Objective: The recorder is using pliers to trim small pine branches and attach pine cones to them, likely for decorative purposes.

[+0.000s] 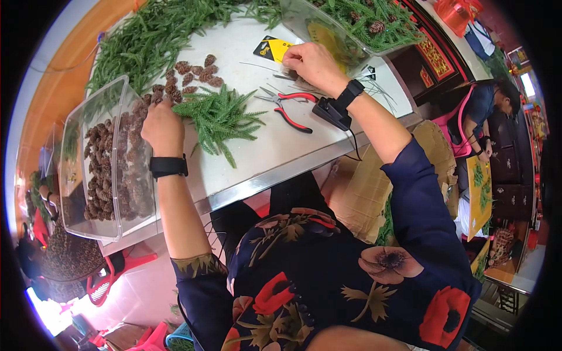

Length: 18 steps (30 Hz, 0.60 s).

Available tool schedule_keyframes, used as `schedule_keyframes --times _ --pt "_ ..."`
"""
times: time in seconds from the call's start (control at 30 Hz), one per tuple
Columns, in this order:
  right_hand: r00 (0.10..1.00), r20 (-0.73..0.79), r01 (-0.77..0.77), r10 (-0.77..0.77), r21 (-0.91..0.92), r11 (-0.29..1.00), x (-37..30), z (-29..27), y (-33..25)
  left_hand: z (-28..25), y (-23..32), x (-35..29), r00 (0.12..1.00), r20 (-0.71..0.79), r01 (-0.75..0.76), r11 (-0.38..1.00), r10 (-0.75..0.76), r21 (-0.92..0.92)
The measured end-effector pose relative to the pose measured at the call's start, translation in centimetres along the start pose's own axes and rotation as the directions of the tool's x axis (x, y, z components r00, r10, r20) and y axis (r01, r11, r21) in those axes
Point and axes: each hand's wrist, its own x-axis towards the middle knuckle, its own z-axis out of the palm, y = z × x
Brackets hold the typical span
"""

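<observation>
My left hand [164, 127] is closed at the edge of a loose group of brown pine cones [199, 73]. Its fingertips are partly hidden, so what they pinch does not show. Against it, on the white table [234, 47], lies a green artificial pine sprig [221, 120]. My right hand [314, 65] is bent with its fingers pinched together over several thin wires [377, 88], beside a yellow and black card [273, 48]; I cannot make out what is between them. Red-and-black pliers [287, 108] lie with jaws apart between my hands.
A clear plastic box [121, 96] of pine cones stands at the left. Green sprigs [140, 55] are heaped along the far left. Another clear bin [328, 23] sits far right. Below my right wrist is a black corded device [331, 114]. A person [483, 111] works at the right.
</observation>
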Motion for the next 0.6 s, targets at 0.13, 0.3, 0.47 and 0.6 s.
schedule_keyframes --times 0.13,0.3,0.47,0.6 --pt "0.989 -0.127 0.087 -0.078 0.069 0.994 -0.1 -0.3 -0.5 -0.2 0.4 0.4 0.999 0.034 0.033 0.998 -0.034 0.054" --pt "0.946 -0.321 0.156 -0.044 0.332 0.931 -0.4 -0.1 -0.7 -2.7 0.3 -1.1 0.995 -0.075 0.066 0.997 -0.063 0.034" --pt "0.976 -0.138 -0.052 0.170 0.609 0.792 -1.6 -0.9 -2.4 -6.7 0.8 -5.0 0.964 -0.139 0.073 0.732 -0.225 -0.677" --pt "0.963 -0.026 -0.233 0.267 0.415 0.880 -3.4 -1.3 -5.3 -8.0 2.5 -8.7 0.966 0.224 0.203 -0.159 -0.127 -0.966"
